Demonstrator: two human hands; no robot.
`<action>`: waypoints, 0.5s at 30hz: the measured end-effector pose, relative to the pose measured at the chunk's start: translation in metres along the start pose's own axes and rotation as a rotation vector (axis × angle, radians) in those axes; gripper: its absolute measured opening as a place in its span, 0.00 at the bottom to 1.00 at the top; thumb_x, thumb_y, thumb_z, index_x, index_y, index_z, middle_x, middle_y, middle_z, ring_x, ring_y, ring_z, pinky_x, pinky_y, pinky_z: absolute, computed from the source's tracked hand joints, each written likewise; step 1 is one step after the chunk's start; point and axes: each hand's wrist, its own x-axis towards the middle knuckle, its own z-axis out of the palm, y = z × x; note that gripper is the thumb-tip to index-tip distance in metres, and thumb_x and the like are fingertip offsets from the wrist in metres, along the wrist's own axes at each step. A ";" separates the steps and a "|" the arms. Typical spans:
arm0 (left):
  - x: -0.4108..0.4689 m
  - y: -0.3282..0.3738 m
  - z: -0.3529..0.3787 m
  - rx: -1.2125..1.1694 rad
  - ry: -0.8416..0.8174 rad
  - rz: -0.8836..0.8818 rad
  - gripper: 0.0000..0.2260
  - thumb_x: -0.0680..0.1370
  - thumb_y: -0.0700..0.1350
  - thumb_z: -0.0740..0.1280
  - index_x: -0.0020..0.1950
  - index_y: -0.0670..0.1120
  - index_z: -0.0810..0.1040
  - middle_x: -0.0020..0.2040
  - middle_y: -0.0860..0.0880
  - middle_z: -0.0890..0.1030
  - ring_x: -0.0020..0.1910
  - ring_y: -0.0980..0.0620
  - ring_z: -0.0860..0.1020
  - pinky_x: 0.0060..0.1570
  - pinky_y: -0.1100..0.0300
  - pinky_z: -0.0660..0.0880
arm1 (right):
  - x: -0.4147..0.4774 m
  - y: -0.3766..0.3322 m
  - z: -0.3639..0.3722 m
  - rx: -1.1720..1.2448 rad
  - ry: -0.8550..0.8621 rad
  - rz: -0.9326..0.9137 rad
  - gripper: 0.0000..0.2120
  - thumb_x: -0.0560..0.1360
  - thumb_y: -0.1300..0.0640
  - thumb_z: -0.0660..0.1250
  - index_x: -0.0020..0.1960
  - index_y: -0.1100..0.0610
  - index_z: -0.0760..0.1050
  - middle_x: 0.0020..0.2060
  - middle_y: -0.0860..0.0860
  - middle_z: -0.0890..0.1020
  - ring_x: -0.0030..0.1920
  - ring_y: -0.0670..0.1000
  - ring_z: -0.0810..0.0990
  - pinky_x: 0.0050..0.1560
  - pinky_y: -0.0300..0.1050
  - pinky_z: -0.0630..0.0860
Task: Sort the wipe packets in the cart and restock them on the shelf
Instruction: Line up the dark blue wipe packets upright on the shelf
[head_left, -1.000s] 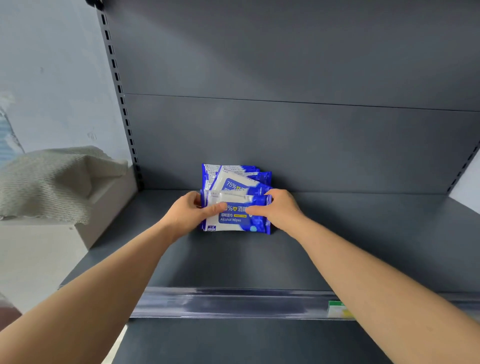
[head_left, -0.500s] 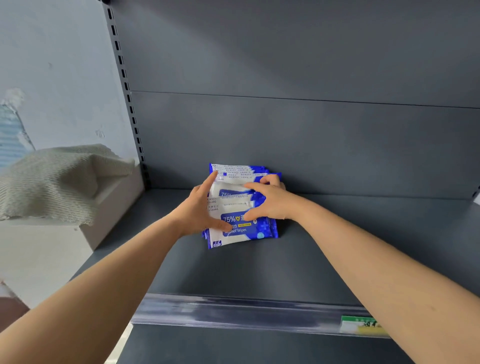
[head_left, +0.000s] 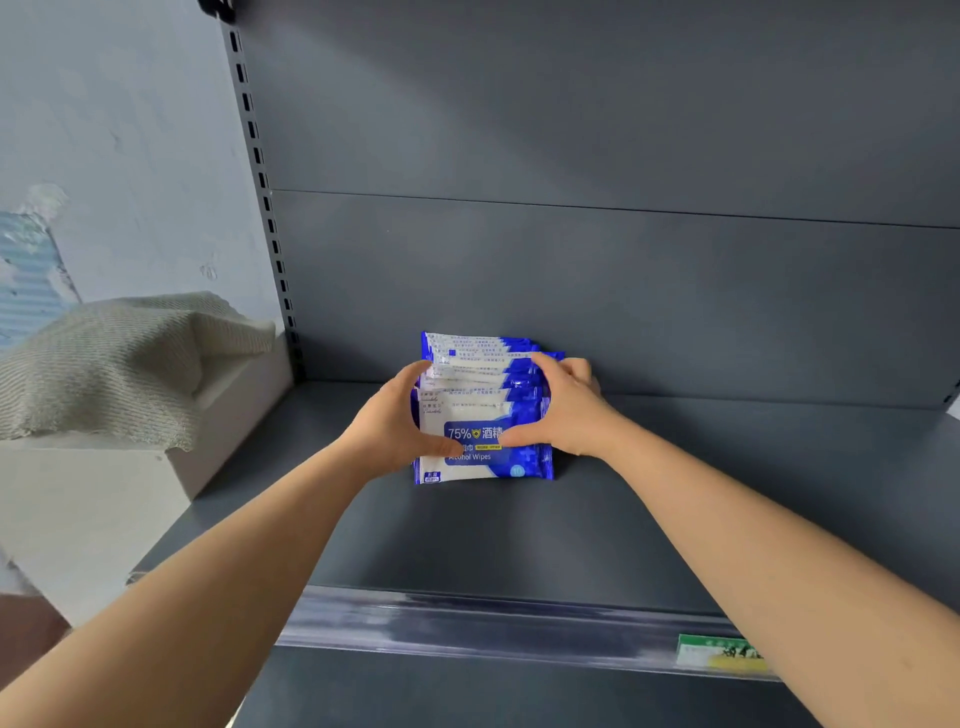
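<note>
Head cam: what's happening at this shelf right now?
A person is restocking a dark grey shelf. Both hands clasp a bunch of blue-and-white alcohol wipe packets from either side: the left hand on its left edge, the right hand on its right, thumbs across the front packet. The bunch rests on the shelf close to the back panel, with the packets overlapping and not yet squared up.

A person's left hand (head_left: 392, 423) and right hand (head_left: 569, 410) are bare; the left forearm (head_left: 234, 561) and right forearm (head_left: 753, 545) are uncovered from the wrists to the view's lower corners (the upper arms, and whatever is worn there, fall outside it). Both arms are slender.
</note>
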 end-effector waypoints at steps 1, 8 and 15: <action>-0.001 0.002 0.000 -0.042 -0.019 -0.019 0.45 0.63 0.45 0.81 0.73 0.53 0.58 0.58 0.54 0.76 0.47 0.57 0.79 0.38 0.66 0.76 | 0.002 0.001 -0.001 0.013 0.029 0.042 0.60 0.58 0.42 0.80 0.77 0.48 0.46 0.71 0.51 0.54 0.73 0.52 0.55 0.72 0.49 0.60; -0.005 0.002 0.002 -0.082 -0.155 -0.125 0.48 0.69 0.47 0.77 0.77 0.50 0.46 0.58 0.55 0.75 0.45 0.59 0.79 0.42 0.62 0.78 | 0.009 0.008 0.005 0.267 -0.113 0.109 0.61 0.48 0.43 0.83 0.72 0.50 0.53 0.67 0.44 0.72 0.62 0.46 0.75 0.63 0.49 0.74; -0.012 0.002 0.003 -0.143 -0.143 -0.115 0.47 0.71 0.44 0.75 0.77 0.53 0.44 0.58 0.56 0.74 0.43 0.60 0.79 0.42 0.63 0.75 | -0.002 0.007 0.004 0.228 -0.136 0.091 0.57 0.45 0.36 0.79 0.69 0.48 0.60 0.65 0.44 0.74 0.61 0.46 0.76 0.63 0.50 0.74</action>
